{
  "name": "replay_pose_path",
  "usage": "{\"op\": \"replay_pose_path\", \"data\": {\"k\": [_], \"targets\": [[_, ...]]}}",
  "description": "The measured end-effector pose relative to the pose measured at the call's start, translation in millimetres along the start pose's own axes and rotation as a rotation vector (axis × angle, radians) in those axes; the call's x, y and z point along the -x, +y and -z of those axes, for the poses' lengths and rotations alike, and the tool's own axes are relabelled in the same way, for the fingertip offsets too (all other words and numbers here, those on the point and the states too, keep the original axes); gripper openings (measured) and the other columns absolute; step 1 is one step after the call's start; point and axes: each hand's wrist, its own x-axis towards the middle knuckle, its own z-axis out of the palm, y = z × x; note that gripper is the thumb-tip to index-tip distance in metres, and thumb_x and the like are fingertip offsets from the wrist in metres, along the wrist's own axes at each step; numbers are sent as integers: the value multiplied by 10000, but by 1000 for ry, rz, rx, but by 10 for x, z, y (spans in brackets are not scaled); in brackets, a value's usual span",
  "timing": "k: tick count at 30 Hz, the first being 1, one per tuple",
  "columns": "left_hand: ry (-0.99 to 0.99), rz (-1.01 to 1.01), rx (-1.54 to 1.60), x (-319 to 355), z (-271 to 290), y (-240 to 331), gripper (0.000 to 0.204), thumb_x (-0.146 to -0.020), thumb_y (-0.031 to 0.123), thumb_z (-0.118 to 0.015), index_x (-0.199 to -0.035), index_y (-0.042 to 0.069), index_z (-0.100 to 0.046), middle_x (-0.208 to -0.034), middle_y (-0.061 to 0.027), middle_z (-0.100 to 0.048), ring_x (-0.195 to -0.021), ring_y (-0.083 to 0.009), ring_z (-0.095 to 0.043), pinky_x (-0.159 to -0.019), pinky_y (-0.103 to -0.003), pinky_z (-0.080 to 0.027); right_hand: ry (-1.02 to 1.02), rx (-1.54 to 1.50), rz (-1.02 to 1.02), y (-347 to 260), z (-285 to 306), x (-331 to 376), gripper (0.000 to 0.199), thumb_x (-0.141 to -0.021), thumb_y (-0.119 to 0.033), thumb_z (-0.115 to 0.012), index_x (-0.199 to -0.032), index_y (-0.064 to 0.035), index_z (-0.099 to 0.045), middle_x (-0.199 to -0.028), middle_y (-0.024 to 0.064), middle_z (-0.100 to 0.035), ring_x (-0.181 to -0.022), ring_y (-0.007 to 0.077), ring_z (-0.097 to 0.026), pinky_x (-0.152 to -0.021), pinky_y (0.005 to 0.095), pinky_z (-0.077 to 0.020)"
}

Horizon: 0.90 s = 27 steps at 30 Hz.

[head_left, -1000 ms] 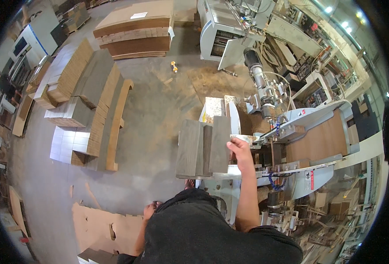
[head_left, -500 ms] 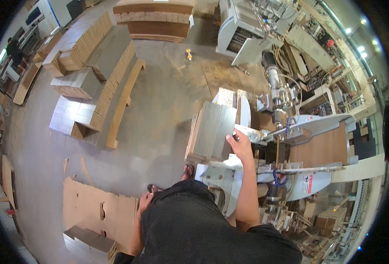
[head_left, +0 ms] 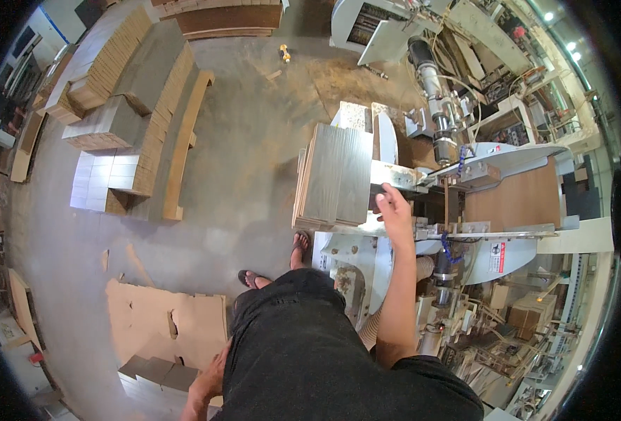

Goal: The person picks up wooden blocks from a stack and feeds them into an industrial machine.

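A stack of thin grey wood-grain boards (head_left: 336,175) sits at the near end of a machine with pale metal guides. Just right of the stack, over the metal rail, is my right hand (head_left: 394,214), holding nothing, its fingers loosely bent and apart. A small gap separates it from the boards. My left hand (head_left: 210,379) hangs low beside my left thigh, its fingers loosely extended and nothing visible in them. Beyond the rails a brown board panel (head_left: 512,202) lies between two curved pale guards.
Pallet stacks of boards (head_left: 152,112) stand on the floor to the left. Flat cardboard (head_left: 166,316) with some grey boards (head_left: 157,372) lies at the lower left. A cylindrical motor (head_left: 428,77) and hoses crowd the machine at right. A yellow object (head_left: 284,52) lies on the floor.
My right hand has come off the edge of the board stack and now hovers right of it. My left hand has dropped lower along my leg. The view has shifted.
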Motion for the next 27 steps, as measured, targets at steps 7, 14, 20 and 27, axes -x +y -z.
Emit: {"op": "replay_pose_path", "data": {"k": [7, 14, 20, 27], "targets": [[82, -100, 80, -670, 583, 458, 852, -717, 220, -659, -1413, 70, -191, -1440, -207, -229, -1241, -402, -344, -1035, -446, -276, 146, 106, -260, 578, 206, 341, 403, -858, -203, -576, -1208, -10, -525, -911, 70, -616, -705, 121, -589, -592, 252, -456], [114, -212, 69, -725, 301, 95, 648, -808, 275, -535, -1360, 59, -273, -1371, -212, -347, -1196, -398, -399, -1004, -458, -315, 209, 240, -215, 1021, 240, 244, 394, -837, -208, -599, -1158, 16, -557, -915, 113, -637, -700, 143, -588, -673, 271, -465], [60, -168, -64, -700, 355, 237, 564, -834, 270, -472, -1310, 21, -299, -1321, -241, -381, -1129, -415, -445, -975, -475, -342, 298, 125, -219, 1253, 166, 56, 314, -848, -138, -589, -1110, 34, -577, -798, 86, -619, -635, 108, -550, -606, 249, -458], [-28, -80, -297, -783, 395, 567, 453, -824, 172, -468, -1202, -56, -366, -1243, -244, -451, -1060, -380, -496, -915, -462, -395, 321, 19, -232, 1249, 199, -264, 268, -871, -127, -573, -1086, 32, -590, -817, 73, -625, -690, 90, -544, -623, 236, -449]]}}
